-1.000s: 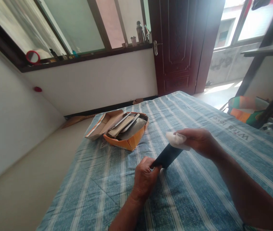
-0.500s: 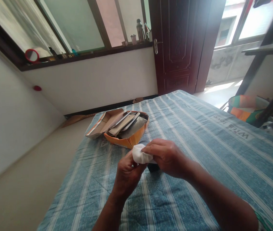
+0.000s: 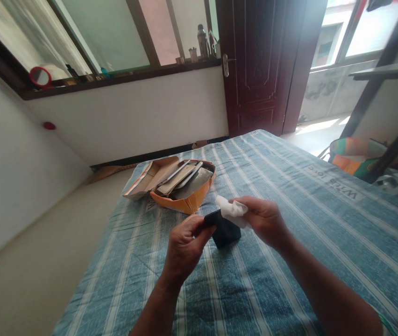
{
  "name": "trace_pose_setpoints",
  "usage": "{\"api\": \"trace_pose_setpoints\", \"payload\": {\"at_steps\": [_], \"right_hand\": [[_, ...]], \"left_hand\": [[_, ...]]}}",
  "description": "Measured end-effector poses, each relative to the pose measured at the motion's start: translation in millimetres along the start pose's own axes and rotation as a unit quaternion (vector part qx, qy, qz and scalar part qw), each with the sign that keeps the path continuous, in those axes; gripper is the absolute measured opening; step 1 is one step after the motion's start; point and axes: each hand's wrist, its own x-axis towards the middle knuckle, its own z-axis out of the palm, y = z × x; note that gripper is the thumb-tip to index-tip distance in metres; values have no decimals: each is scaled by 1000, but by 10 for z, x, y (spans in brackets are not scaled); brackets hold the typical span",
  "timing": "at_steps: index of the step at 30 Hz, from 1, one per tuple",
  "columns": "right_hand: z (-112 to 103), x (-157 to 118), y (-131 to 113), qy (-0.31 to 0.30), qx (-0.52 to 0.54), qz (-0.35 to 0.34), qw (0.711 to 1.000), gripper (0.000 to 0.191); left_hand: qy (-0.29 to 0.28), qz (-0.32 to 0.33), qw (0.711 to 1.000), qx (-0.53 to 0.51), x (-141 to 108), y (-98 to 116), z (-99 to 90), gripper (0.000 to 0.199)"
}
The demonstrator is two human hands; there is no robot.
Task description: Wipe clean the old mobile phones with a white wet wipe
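Observation:
My left hand [image 3: 187,245] is closed, thumb and fingers pinching the left end of a black phone [image 3: 226,233]. The phone is held tilted above the striped bed cover, its dark flat side towards me. A crumpled white tissue [image 3: 233,211] is pinched in my right hand [image 3: 267,219], over the phone's upper right part and hiding that edge. Just beyond my hands stands an opened orange box [image 3: 181,205] with several flat, phone-like devices [image 3: 180,179] stacked inside at a slant.
A blue striped cover [image 3: 272,280] spreads over the bed under my hands. The box's lid flap [image 3: 146,179] lies folded out to the left. Behind are a dark red door [image 3: 255,70] and a window sill [image 3: 125,76] with a red-framed mirror [image 3: 40,77] and a flask [image 3: 202,41].
My right hand and the tissue have moved right, away from my left fingers. The tissue no longer hides the left end of the phone, and more of its dark side shows.

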Motion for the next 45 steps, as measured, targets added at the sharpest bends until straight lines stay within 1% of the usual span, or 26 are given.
{"api": "trace_pose_setpoints", "payload": {"at_steps": [2,5,8,11,16,18,20,22,25,27,30,33,36,39,42,45], "right_hand": [[-5,-27,53,7,30,56,998,19],[7,-66,133,-9,58,121,991,29],[16,-106,203,-39,67,145,986,33],[24,-150,249,-58,60,143,986,30],[82,-210,247,-34,15,77,996,20],[120,-228,222,-34,-25,38,998,16],[163,-251,194,-29,-77,-17,996,13],[209,-284,174,-18,-131,-79,988,13],[276,-341,161,-11,-189,-158,969,17],[313,-369,157,-14,-220,-201,954,19],[349,-384,151,-16,-263,-250,932,21],[374,-381,148,-23,-296,-270,916,22],[390,-375,172,-23,-327,-276,903,23],[379,-360,241,-24,-360,-281,889,24],[327,-325,346,-39,-386,-266,883,24],[230,-270,439,-64,-398,-229,886,22]], "left_hand": [[3,-10,1000,-4,3,-2,-10,12],[6,-25,1000,-1,5,-21,-33,13],[6,-34,999,4,4,-33,-53,13],[2,-43,999,8,8,-26,-63,14],[-4,-72,997,8,22,37,-103,18],[2,-90,996,-10,20,91,-135,23],[14,-103,995,-9,9,164,-169,31],[18,-107,994,19,-9,245,-196,39],[-6,-106,990,89,-35,345,-220,43],[-20,-110,986,125,-44,378,-229,44],[-24,-134,982,130,-45,373,-244,51],[-9,-161,979,126,-42,328,-258,57],[13,-184,976,120,-54,281,-269,58],[42,-223,970,82,-100,252,-279,58],[73,-275,958,24,-187,221,-283,59],[75,-289,954,-7,-293,147,-264,53]]}}
